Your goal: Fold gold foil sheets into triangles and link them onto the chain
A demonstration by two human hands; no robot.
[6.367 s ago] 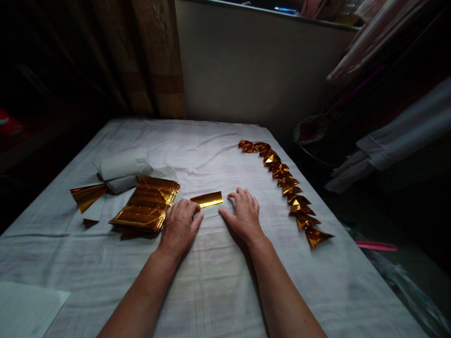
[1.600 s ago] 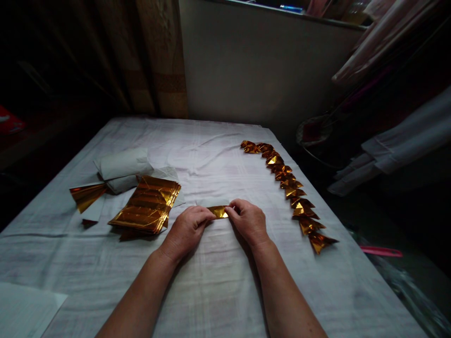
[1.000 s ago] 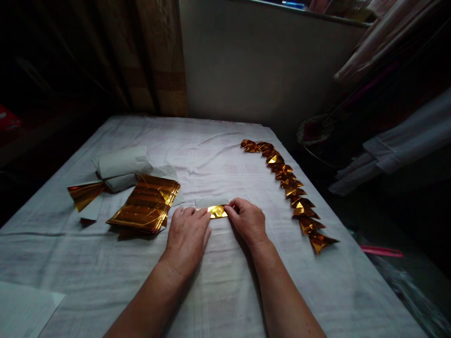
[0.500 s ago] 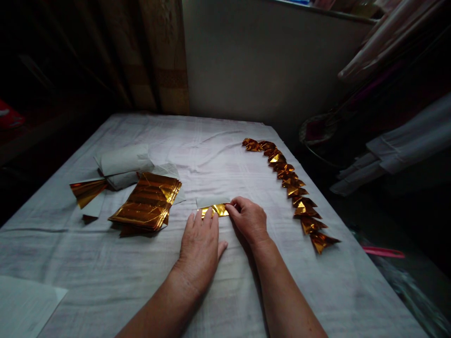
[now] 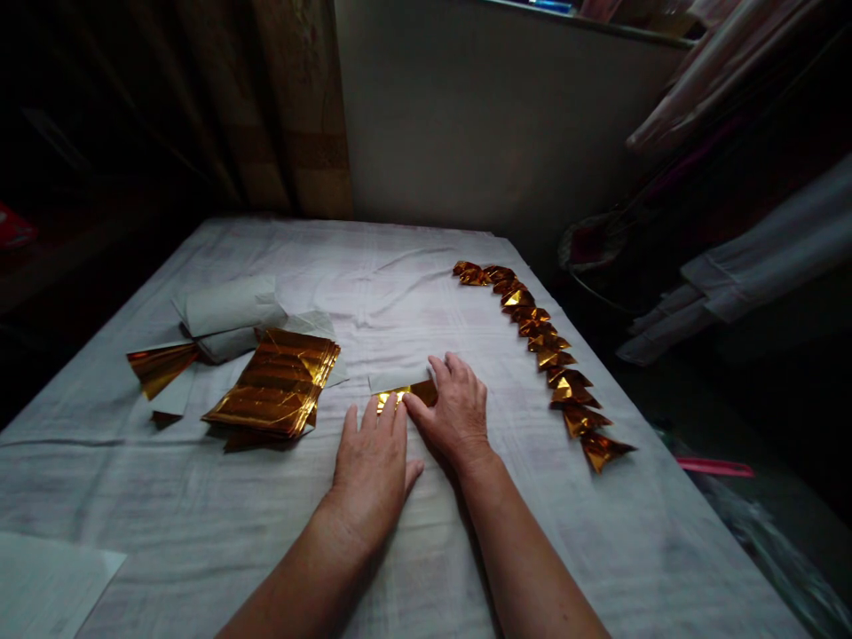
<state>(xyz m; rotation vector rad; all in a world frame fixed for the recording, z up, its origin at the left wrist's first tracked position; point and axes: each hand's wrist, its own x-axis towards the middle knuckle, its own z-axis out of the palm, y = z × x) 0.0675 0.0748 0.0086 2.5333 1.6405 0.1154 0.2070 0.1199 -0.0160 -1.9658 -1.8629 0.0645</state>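
On the white cloth (image 5: 426, 550), the gold foil strip (image 5: 407, 393) lay sideways under both flat, spread hands: left hand (image 5: 374, 457), right hand (image 5: 451, 415), gripping nothing.

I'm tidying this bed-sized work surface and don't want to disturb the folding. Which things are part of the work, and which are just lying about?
In use:
left hand and right hand, flat on the gold foil piece
stack of gold sheets
row of folded gold pieces

Lying about:
white paper roll
pink stick
white sheet
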